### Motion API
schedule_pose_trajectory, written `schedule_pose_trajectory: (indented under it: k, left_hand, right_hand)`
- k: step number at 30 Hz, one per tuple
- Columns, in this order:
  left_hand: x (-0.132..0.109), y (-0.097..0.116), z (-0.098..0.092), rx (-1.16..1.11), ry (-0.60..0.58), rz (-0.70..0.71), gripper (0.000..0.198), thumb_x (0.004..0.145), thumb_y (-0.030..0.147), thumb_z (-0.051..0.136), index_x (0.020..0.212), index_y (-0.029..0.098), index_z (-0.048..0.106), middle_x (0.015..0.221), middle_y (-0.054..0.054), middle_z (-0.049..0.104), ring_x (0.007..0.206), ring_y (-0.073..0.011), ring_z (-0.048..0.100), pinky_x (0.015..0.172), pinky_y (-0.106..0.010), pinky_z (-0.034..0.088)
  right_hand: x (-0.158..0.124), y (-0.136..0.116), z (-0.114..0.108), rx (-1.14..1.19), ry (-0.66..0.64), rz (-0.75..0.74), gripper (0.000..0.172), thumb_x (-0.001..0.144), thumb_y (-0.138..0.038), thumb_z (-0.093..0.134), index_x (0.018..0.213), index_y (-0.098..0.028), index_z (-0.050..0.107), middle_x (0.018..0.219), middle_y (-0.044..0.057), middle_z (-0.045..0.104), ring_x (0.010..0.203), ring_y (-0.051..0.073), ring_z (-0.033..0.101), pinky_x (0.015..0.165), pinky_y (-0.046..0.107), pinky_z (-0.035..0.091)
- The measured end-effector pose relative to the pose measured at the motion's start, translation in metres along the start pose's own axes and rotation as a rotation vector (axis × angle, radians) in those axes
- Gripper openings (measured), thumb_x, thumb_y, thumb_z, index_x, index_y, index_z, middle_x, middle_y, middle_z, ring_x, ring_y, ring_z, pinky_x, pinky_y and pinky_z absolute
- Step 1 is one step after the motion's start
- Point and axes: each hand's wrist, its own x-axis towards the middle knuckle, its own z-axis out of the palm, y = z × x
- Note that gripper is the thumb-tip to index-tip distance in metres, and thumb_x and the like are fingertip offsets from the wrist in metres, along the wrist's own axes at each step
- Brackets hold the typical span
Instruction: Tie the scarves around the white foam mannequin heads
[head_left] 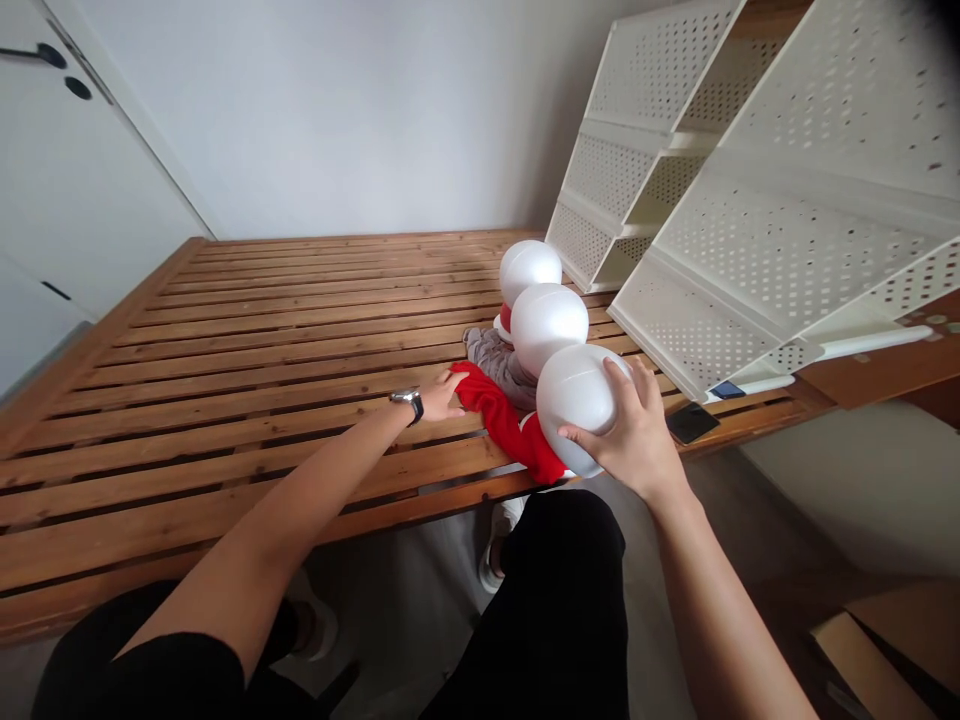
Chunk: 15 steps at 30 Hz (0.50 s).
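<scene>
Three smooth white mannequin-type heads stand in a row on the slatted wooden surface, featureless from above. My right hand [630,430] is closed around the side of the nearest head [574,405], thumb and fingers spread over it. A red cloth [499,410], like a scarf, wraps the neck of this head and trails off to the left. At its loose end, my left hand [441,394] touches the cloth with fingers stretched out. The middle head [550,325] has a grey-brown cloth [495,352] bunched at its base. Some red shows under the farthest head [531,268].
White perforated shelf units [780,240] stand along the right of the slatted bed-like surface [300,330]. A dark phone-like slab [691,423] lies by their foot. Beyond are a wall and a white door [52,180]. A cardboard box [892,640] is at the lower right.
</scene>
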Motion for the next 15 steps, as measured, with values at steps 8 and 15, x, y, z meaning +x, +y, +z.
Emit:
schedule_pose_trajectory:
  k: [8,15]
  left_hand:
    - [-0.161,-0.006,0.012,-0.172,0.066,-0.056,0.076,0.092,0.041,0.061,0.158,0.021,0.029,0.155,-0.016,0.039,0.145,-0.0291,0.043,0.123,-0.045,0.034]
    - [-0.305,-0.008,0.029,-0.098,0.211,-0.285,0.051,0.095,0.047,0.053,0.142,0.026,0.052,0.148,-0.012,0.050,0.140,-0.0281,0.049,0.122,-0.043,0.037]
  right_hand:
    - [-0.010,-0.010,0.001,-0.078,0.099,0.020,0.108,0.080,-0.077,0.064,0.161,-0.018,0.024,0.165,0.025,0.020,0.153,0.049,0.019,0.115,0.073,0.029]
    - [-0.034,-0.043,-0.018,-0.071,0.325,0.031,0.087,0.090,-0.061,0.060,0.156,-0.014,0.030,0.159,0.024,0.034,0.149,0.042,0.034,0.114,0.062,0.040]
